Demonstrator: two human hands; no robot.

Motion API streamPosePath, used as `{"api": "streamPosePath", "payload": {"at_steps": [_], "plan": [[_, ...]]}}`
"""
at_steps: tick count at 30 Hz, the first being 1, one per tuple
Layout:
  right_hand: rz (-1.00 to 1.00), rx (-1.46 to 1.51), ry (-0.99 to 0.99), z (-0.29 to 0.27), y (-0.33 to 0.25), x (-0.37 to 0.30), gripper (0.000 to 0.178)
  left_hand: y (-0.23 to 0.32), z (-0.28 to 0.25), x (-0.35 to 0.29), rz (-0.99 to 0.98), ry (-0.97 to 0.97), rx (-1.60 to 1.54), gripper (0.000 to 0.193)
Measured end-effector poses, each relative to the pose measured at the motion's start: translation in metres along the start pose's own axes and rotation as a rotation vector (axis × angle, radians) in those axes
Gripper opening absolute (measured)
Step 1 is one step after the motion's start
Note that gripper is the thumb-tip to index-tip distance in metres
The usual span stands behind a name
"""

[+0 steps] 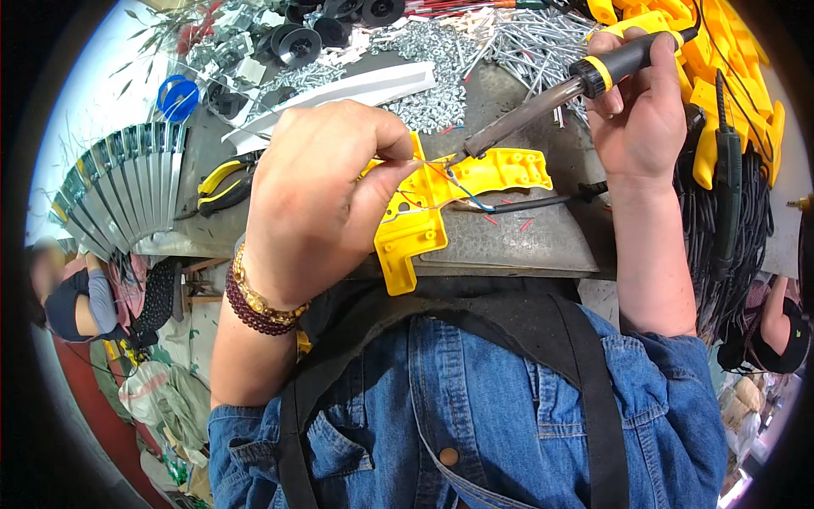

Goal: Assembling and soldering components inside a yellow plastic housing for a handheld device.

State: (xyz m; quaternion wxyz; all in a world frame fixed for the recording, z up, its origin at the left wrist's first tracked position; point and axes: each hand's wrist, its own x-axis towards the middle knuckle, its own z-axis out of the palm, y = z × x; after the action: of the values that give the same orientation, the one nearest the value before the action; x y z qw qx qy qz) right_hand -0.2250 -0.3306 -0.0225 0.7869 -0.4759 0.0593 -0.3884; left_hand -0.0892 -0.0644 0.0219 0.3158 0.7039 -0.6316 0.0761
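My left hand pinches a thin reddish wire between thumb and forefinger, over a yellow plastic housing half. A soldering iron is gripped in my right hand by its black and yellow handle. Its tip points down left and meets the wires, close to my left fingertips; whether it touches a joint is too small to tell. The housing lies open side up at the bench's front edge, partly covered by my left hand. A blue wire and a black cord run at its right.
Pliers and fanned metal strips lie left. Behind are a white plastic strip, small screws, long screws and black spools. Yellow housings, a dark stick-shaped tool and black cables crowd the right.
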Motion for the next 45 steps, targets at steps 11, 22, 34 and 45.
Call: {"api": "streamPosePath", "payload": {"at_steps": [11, 22, 34, 45], "plan": [[0.001, 0.071, -0.031, -0.008, -0.005, 0.001, 0.035, -0.005, -0.013, -0.031, -0.166, 0.123, -0.056, 0.015], [0.221, 0.022, -0.037, 0.030, 0.014, -0.011, 0.035, -0.011, -0.014, -0.031, -0.021, -0.002, 0.026, 0.017], [0.205, 0.029, -0.067, 0.029, 0.015, -0.010, 0.035, -0.009, -0.012, -0.032, -0.014, -0.024, 0.029, 0.017], [0.215, 0.033, -0.053, 0.029, 0.013, -0.012, 0.034, -0.007, -0.011, -0.030, -0.006, -0.016, 0.013, 0.019]]}}
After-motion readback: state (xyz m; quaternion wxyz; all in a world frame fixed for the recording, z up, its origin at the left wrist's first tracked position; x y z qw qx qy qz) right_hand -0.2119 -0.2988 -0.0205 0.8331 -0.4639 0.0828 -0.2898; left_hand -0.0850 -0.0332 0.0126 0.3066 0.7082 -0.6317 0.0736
